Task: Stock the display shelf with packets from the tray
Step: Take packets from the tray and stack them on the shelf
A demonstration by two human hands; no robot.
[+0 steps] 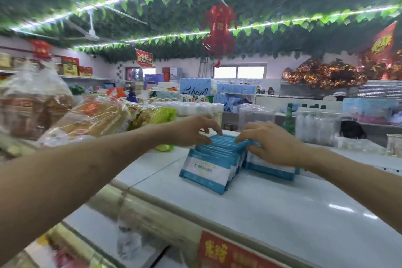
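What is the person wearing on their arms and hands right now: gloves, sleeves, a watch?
Nothing that shows. The left hand and right hand have no gloves, and no ring or watch is visible. The left forearm and right forearm are uncovered up to the frame's edges; no sleeve comes into view.

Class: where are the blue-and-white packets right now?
Head view, centre: the packets stand in a row on the white counter, left hand and right hand gripping their tops.
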